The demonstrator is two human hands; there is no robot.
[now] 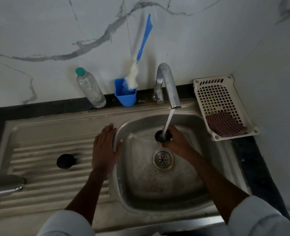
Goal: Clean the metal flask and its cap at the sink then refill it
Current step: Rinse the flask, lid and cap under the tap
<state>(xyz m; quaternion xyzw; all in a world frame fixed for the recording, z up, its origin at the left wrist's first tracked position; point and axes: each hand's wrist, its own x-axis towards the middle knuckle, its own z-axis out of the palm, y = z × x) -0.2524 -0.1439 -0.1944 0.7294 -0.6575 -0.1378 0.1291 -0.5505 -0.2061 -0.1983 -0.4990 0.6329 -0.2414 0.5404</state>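
In the sink basin [188, 176], my right hand [176, 142] grips a dark flask [160, 135] upright, and only its round open mouth shows. Water from the chrome tap [168, 86] streams straight into that mouth. A black round cap [66, 160] lies by itself on the ribbed drainboard [43, 184], left of the basin. My left hand [105, 147] rests flat on the basin's left rim with its fingers straight, holding nothing.
Behind the sink stand a clear plastic bottle with a green cap [90, 88] and a blue cup [125, 94] holding a blue-handled bottle brush [140, 53]. A white basket [224, 92] with a checked cloth [226, 124] sits at the right. A shiny metal cylinder [4, 184] juts in at the lower left.
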